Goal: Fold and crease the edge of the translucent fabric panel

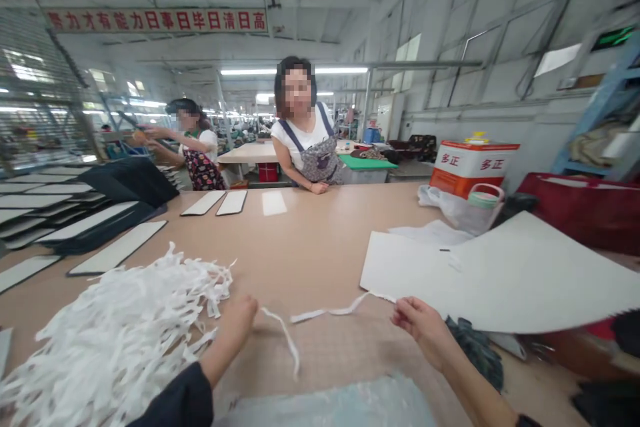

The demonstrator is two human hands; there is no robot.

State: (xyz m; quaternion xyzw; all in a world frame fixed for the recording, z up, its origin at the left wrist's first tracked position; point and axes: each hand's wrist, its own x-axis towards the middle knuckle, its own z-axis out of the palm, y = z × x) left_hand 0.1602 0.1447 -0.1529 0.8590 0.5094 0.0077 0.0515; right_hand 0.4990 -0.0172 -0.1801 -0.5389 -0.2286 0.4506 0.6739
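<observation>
My left hand (239, 320) is closed on the end of a narrow white fabric strip (287, 340), which hangs down in a curve over the table. My right hand (417, 320) pinches a second white strip (345, 310) between thumb and fingers, and it trails off to the left with a slight wave. The two strips look separate, with a small gap between them. Beside my left forearm lies a large heap of similar white strips (125, 327). A pale blue plastic sheet (330, 407) lies at the near table edge, between my arms.
A big white sheet (475, 273) covers the right of the table (320, 233). Behind it stand a clear plastic bag (450, 207) and a red-and-white box (473, 167). White panels (120, 247) lie at left. A person (310, 140) leans on the far edge; another works behind.
</observation>
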